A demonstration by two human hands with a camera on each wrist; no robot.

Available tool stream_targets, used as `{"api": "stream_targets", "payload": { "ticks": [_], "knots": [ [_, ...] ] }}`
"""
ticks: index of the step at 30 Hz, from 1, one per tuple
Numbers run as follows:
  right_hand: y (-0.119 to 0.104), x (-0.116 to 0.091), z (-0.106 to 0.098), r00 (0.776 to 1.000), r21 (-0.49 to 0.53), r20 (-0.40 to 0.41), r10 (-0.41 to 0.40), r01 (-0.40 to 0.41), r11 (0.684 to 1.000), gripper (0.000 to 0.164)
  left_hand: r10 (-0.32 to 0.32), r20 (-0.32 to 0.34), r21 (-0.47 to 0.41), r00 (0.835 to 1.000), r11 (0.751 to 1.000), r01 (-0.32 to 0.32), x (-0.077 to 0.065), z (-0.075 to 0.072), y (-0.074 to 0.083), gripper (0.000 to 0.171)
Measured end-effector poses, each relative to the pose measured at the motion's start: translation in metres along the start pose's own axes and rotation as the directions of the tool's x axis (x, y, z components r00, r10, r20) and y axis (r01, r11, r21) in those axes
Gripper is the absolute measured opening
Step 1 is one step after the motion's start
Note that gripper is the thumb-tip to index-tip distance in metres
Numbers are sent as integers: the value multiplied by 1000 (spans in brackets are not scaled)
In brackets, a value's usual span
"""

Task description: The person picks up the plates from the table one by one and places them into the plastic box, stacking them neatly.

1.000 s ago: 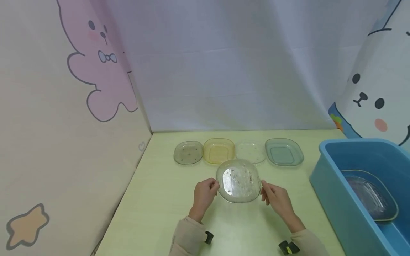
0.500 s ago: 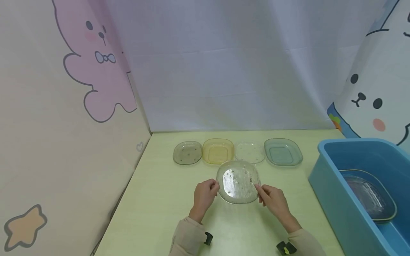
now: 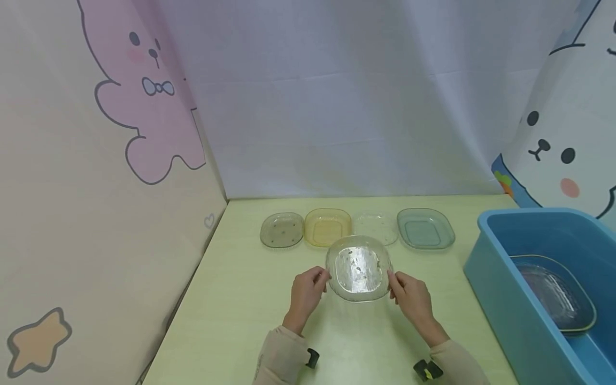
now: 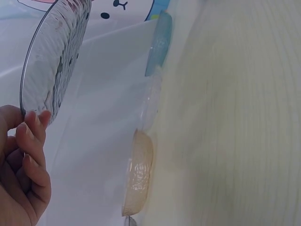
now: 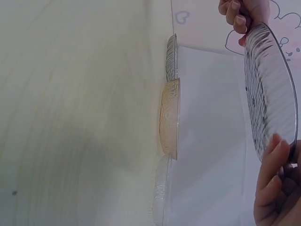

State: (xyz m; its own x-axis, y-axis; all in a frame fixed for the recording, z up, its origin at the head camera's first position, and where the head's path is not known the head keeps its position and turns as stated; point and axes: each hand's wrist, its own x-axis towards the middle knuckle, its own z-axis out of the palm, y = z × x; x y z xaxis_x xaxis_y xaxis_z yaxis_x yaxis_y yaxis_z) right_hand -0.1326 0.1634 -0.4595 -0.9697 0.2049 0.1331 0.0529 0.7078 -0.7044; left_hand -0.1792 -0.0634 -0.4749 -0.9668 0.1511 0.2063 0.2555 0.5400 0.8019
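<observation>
A clear plate (image 3: 359, 270) with rounded corners hangs above the table, tilted, between both hands. My left hand (image 3: 308, 291) pinches its left rim between thumb and fingers. At the opposite rim, my right hand (image 3: 411, 299) pinches the plate the same way. The left wrist view shows the plate's ribbed underside (image 4: 56, 56) raised off the table. Behind it stands a row: a grey plate (image 3: 282, 230), a yellow plate (image 3: 328, 228), a colourless plate (image 3: 375, 227) partly overlapped by the held one, and a blue-green plate (image 3: 425, 229).
At the right stands a deep blue tub (image 3: 500, 278). Inside it lies a clear dish (image 3: 553, 294) with a yellowish rim. A white curtain (image 3: 361, 107) closes off the table's (image 3: 231, 321) far edge, and a patterned wall (image 3: 120, 240) runs along the left.
My right hand has shifted slightly left and taken hold of the plate's right rim. The plate has tilted and risen a little, while my left hand keeps its pinch.
</observation>
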Motion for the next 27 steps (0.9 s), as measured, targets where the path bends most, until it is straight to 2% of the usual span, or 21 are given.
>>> {"api": "stream_targets", "payload": {
  "ticks": [6, 12, 19, 27],
  "knots": [
    [-2, 4, -4, 1000, -25, 16, 0, 0, 1000, 42, 16, -14, -21, 1000, 1000, -16, 0, -5, -4, 38],
    [-8, 11, -14, 1000, -49, 11, -19, 20, 999, 43, 37, -34, 1, 999, 999, -37, -1, -14, -10, 29],
    [-21, 22, -27, 994, -83, -46, -96, 92, 992, 42, -2, -14, -14, 1000, 1000, 1, -4, -19, -12, 25],
    [-46, 40, -55, 968, -147, -113, -225, 207, 967, 41, 27, -21, 5, 999, 1000, -27, -6, -20, -13, 23]
  ]
}}
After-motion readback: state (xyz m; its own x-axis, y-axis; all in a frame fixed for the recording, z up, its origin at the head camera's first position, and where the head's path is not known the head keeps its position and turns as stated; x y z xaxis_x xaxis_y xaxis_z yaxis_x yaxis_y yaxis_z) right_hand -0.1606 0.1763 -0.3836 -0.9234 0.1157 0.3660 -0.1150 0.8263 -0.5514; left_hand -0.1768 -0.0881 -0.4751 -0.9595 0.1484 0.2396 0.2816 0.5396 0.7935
